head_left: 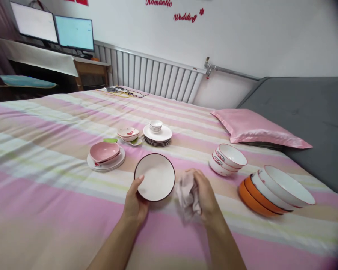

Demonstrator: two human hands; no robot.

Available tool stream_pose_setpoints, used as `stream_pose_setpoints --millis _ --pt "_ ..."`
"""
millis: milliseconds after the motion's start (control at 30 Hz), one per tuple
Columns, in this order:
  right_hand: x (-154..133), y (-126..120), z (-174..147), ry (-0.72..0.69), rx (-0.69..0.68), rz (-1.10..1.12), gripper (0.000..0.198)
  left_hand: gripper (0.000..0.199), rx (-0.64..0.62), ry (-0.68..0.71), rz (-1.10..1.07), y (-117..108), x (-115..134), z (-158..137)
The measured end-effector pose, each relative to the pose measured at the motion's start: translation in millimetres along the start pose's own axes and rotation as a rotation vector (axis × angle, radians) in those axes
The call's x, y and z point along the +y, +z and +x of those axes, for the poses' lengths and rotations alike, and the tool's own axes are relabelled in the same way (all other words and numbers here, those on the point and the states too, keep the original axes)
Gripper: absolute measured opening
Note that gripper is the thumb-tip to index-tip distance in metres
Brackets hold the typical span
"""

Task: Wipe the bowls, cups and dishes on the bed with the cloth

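Observation:
My left hand (136, 202) grips a round white bowl (156, 176) with a dark rim, thumb over its edge and fingers hidden beneath. The inside of the bowl faces me. Just to its right, my right hand (204, 191) is closed around a crumpled pale cloth (188, 195), slightly blurred and apart from the bowl. Beyond the bowl, white plates (165, 134) are stacked with small white dishes (156, 125) on top. Left of it, pink bowls (104, 151) rest on white plates (121, 162).
A striped bedsheet (59, 187) covers the bed. On the right stand patterned white bowls (228, 161) and a leaning stack of larger orange and white bowls (259, 198). Leaf-shaped dishes (129, 133) sit at the left. A pink pillow (256, 125) and cables (124, 91) lie farther back.

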State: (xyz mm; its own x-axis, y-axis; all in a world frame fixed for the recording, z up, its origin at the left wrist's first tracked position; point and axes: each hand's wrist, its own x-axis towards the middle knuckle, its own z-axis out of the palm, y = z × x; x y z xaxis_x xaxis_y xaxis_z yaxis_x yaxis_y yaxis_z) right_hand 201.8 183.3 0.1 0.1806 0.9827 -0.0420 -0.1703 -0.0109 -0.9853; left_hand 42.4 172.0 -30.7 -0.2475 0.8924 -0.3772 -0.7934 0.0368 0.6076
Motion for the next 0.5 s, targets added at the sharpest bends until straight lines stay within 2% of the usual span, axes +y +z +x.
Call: stream_pose_setpoints --millis 100,267,400,500 --pt "-14 0 -2 0.018 0.076 0.298 0.018 0.039 -0.090 0.027 0.077 2 -12 -6" --pt "0 32 -15 0.054 0.263 0.361 0.026 0.054 -0.264 0.031 0.106 8 -26 -20" --pt "17 53 -28 0.024 0.105 0.229 0.038 0.054 -0.269 0.080 0.116 10 -26 -21" --pt "22 56 -35 0.003 -0.033 0.036 0.030 0.051 -0.247 0.129 0.165 8 -24 -18"
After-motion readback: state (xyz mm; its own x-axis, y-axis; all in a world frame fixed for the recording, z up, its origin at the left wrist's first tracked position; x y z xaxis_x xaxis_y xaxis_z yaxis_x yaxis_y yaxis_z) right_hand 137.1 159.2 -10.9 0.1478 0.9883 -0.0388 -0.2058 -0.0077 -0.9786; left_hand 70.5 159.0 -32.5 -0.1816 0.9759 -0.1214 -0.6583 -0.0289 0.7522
